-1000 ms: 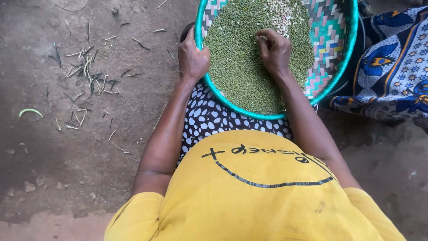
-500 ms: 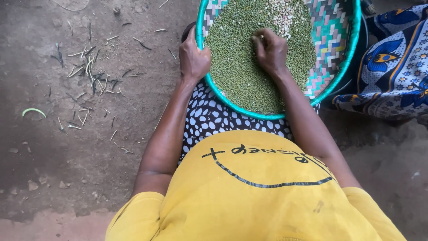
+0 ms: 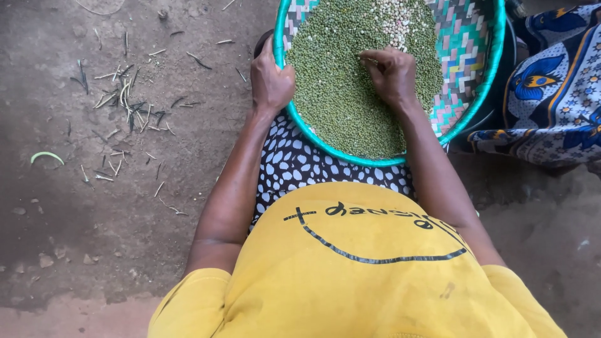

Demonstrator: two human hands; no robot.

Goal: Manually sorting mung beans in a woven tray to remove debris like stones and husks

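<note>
Hands: left hand point(image 3: 271, 80) is curling shut over the near-left rim of the woven tray point(image 3: 468, 75), gripping it; right hand point(image 3: 391, 74) is resting on the grain near the tray's middle, fingertips drawn together at the top of the hand. Whether a grain is pinched between them, I cannot tell.
Ground: bare packed dirt floor point(image 3: 94, 219) is lying all around the tray.
Shirt and skirt: yellow shirt point(image 3: 363, 275) is filling the view below the tray; a black skirt with white spots point(image 3: 294, 166) is showing just under the tray's near edge.
Patterned cloth: blue printed cloth point(image 3: 551, 94) is lying just right of the tray, touching or nearly touching its rim.
Tray: round, with a teal rim and a checked weave, it is sitting on the person's lap.
Grain: small green grains point(image 3: 338, 81) are covering most of the tray; a paler patch of whitish grains point(image 3: 397, 22) is gathering at the tray's far side.
Litter: dry stalks and pod scraps point(image 3: 125, 103) are lying well left of the tray; one green pod point(image 3: 47, 156) further left.
Doing it well: judging from this, keeping the tray level with the gripping hand and working the fingertips lightly through a thin layer should be helping odd grains show.
</note>
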